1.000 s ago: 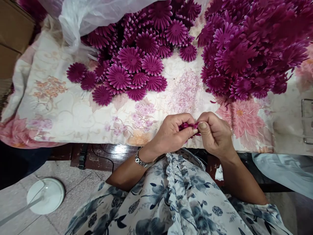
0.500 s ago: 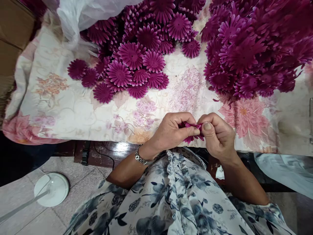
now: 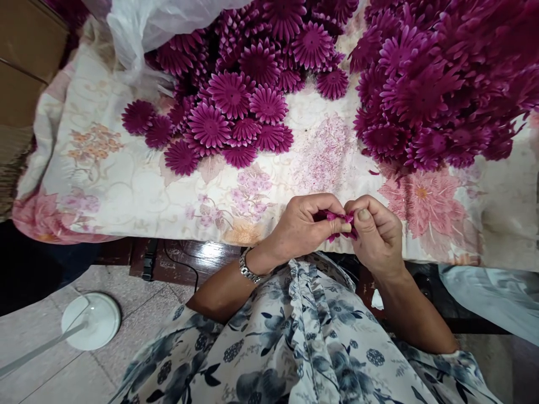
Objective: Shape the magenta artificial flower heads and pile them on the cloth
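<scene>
Both hands meet at the near edge of the table. My left hand (image 3: 303, 227) and my right hand (image 3: 377, 233) pinch the same small purple fabric flower (image 3: 337, 220) between thumbs and fingers; most of it is hidden by the fingers. A metal watch (image 3: 249, 269) sits on my left wrist. Flat purple flower pieces (image 3: 231, 112) lie spread on the floral cloth (image 3: 126, 185) ahead and to the left. A bigger heap of fuller purple flowers (image 3: 433, 84) is piled at the far right.
A clear plastic bag (image 3: 155, 25) lies at the top left beside the flat pieces. Cardboard boxes (image 3: 25, 62) stand at the far left. A white round stand base (image 3: 90, 321) rests on the tiled floor at lower left. The dark table edge (image 3: 197, 255) shows under the cloth.
The hands keep working the same flower, with fingers shifting slightly. The view has drifted a little, so the table appears moved to the right.
</scene>
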Action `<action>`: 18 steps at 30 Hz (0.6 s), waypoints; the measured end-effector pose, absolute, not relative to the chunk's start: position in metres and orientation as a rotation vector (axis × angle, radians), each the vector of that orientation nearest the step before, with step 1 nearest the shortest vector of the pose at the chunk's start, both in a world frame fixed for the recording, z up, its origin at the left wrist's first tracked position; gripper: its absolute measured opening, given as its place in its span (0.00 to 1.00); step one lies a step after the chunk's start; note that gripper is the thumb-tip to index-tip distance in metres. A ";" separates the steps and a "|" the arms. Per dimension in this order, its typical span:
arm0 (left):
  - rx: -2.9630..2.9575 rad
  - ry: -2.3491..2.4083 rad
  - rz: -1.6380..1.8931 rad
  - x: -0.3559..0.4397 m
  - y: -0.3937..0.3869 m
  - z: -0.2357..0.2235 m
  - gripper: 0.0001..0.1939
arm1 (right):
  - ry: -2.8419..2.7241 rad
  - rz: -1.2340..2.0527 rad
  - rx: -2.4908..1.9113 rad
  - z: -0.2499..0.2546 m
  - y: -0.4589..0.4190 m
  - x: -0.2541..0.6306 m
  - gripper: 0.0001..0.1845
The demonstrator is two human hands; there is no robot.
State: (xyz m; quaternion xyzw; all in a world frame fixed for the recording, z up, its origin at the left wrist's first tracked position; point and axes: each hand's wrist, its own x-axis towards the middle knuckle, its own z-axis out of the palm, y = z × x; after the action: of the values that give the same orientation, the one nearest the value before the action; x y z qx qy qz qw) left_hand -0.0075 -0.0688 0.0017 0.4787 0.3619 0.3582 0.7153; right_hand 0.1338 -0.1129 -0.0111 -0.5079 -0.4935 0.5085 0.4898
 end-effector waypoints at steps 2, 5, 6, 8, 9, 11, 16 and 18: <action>1.082 0.808 0.807 -0.007 -0.069 0.001 0.13 | -1.159 1.276 -1.204 -0.014 -0.113 0.135 0.12; 1.120 0.814 0.807 -0.007 -0.069 0.001 0.13 | -1.131 1.363 -1.148 -0.017 -0.110 0.139 0.13; 1.131 0.810 0.795 -0.008 -0.068 0.001 0.12 | -1.166 1.368 -1.149 -0.017 -0.109 0.141 0.14; 1.136 0.806 0.762 -0.009 -0.068 0.001 0.11 | -1.328 1.234 -1.200 -0.015 -0.105 0.144 0.12; 1.131 0.812 0.748 -0.010 -0.068 0.002 0.11 | -1.435 1.094 -1.233 -0.013 -0.102 0.146 0.11; 1.111 0.833 0.733 -0.011 -0.069 0.003 0.10 | -1.610 0.781 -1.265 -0.009 -0.098 0.149 0.08; 1.123 0.918 0.739 -0.009 -0.070 0.008 0.08 | -1.841 0.330 -1.187 -0.003 -0.092 0.150 0.04; 1.157 0.978 0.743 -0.008 -0.070 0.009 0.08 | -1.960 0.124 -1.144 -0.005 -0.091 0.150 0.03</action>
State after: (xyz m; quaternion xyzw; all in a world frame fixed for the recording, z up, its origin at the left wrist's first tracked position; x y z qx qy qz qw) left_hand -0.0080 -0.0702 0.0094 0.5121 0.4331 0.3289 0.6648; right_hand 0.1504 -0.0911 -0.0050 -0.4567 -0.7823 0.0494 0.4208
